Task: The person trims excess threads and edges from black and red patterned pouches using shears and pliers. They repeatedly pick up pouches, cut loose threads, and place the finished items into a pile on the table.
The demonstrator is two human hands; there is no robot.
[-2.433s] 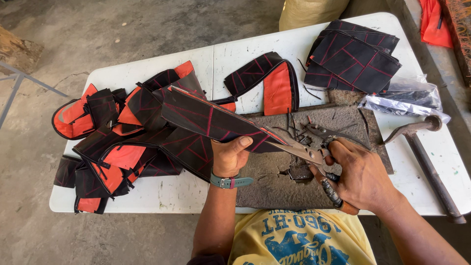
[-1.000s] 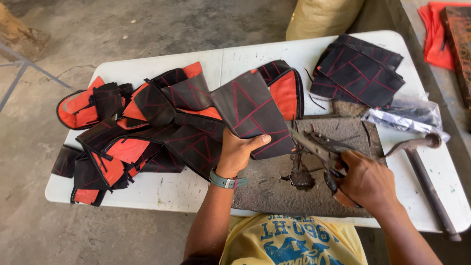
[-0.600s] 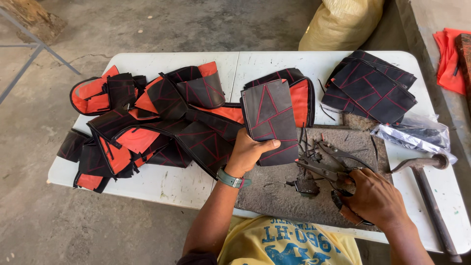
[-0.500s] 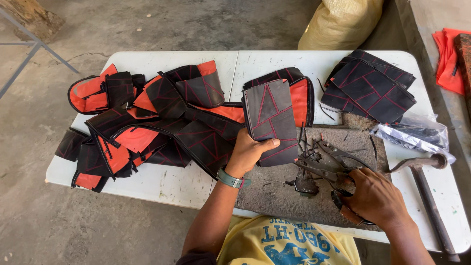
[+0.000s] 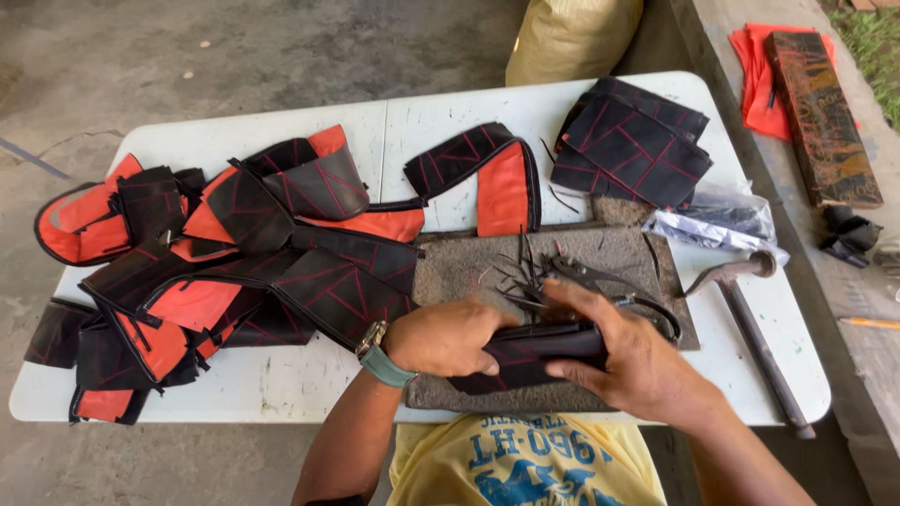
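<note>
Black quilted piece with red stitching (image 5: 525, 354), folded, sits lower centre of the frame, clamped from both ends. Left hand (image 5: 445, 337) has its grip closed around the piece's left end, knuckles up, teal watch (image 5: 380, 356) on the wrist. Right hand (image 5: 628, 361) wraps the right end, thumb on top, fingers under; grip closed on the same piece. Piece hovers just over a grey-brown mat (image 5: 562, 272) lying on the white surface (image 5: 469, 103).

On the mat, just above the hands: dark scissors (image 5: 609, 286) and a scatter of thin black offcuts (image 5: 520, 276), touching the mat.

Left half of frame: heap of black and orange-red panels (image 5: 234, 253), overlapping. Upper centre: a curved black/orange panel (image 5: 492, 183). Upper right: stack of black quilted pieces (image 5: 633, 141), a clear plastic bag (image 5: 717, 225) just below it. Right edge of the surface: hammer (image 5: 750, 319), head near the mat's corner, handle running to lower right.

Only one view.
</note>
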